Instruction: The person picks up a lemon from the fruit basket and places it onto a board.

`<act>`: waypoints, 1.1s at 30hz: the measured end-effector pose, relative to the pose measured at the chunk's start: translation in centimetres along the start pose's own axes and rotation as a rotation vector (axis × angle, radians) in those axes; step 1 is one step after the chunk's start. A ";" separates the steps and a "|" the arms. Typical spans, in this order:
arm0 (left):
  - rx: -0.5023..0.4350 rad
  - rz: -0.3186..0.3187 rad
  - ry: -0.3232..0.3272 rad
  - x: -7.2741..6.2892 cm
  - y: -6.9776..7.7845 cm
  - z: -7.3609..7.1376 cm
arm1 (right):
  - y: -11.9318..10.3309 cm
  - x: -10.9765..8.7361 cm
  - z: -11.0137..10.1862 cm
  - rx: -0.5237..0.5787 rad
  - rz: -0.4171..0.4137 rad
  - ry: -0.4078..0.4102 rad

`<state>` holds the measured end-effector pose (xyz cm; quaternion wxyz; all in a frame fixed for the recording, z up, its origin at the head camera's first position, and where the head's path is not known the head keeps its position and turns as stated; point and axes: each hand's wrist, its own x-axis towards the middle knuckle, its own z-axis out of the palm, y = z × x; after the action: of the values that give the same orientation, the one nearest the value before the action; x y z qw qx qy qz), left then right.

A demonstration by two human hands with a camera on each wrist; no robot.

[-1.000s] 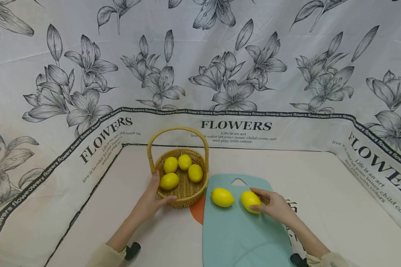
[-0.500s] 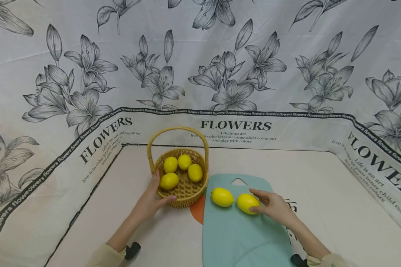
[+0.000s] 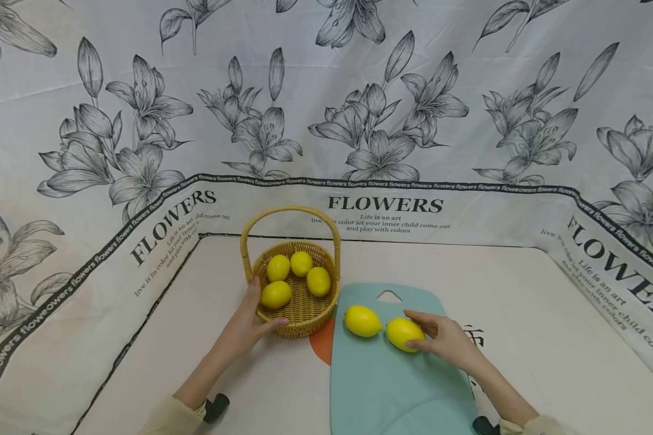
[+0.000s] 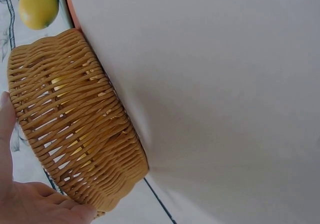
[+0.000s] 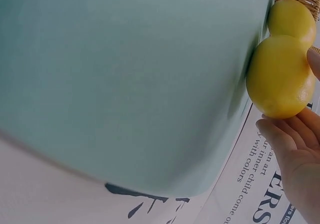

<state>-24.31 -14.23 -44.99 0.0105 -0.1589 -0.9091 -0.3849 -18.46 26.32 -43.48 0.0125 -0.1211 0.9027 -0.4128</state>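
Observation:
My left hand [image 3: 253, 320] grips the near left side of a yellow wicker basket [image 3: 307, 326], thumb on the front rim and fingers at the left. Several lemons [image 3: 276, 294] lie inside it. In the left wrist view the hand [image 4: 30, 199] holds the woven wall [image 4: 75, 119]. On the light-blue cutting board [image 3: 397, 386] lie two lemons side by side. My right hand [image 3: 448, 341] has thumb and fingers about the right-hand lemon [image 3: 402, 334]; the left-hand lemon [image 3: 362, 321] is untouched. In the right wrist view, the thumb overlaps the edge of the nearer lemon [image 5: 280, 79].
The basket's tall arched handle [image 3: 291, 209] stands up over its opening. An orange printed patch [image 3: 321, 345] shows between basket and board. Behind the white table [image 3: 495, 278] hangs a flower-printed cloth [image 3: 381, 205], which also lines both sides.
The right-hand lemon has turned more sideways and shifted left toward its neighbour, with my right hand following slightly. My left hand and the basket have stayed in place.

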 end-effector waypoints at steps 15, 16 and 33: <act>-0.011 0.009 0.004 0.1 0.0 0.0 | -0.8 0.3 -0.4 -0.011 -0.017 0.004; -0.012 0.011 0.004 0.1 0.0 0.0 | -0.9 0.4 -0.5 -0.011 -0.020 0.004; -0.008 0.005 0.006 0.1 -0.1 0.1 | -2.5 1.4 0.2 0.033 -0.084 0.013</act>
<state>-24.38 -14.18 -45.10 0.0135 -0.1599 -0.9071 -0.3891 -19.31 24.26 -41.63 -0.0085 -0.1559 0.8899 -0.4285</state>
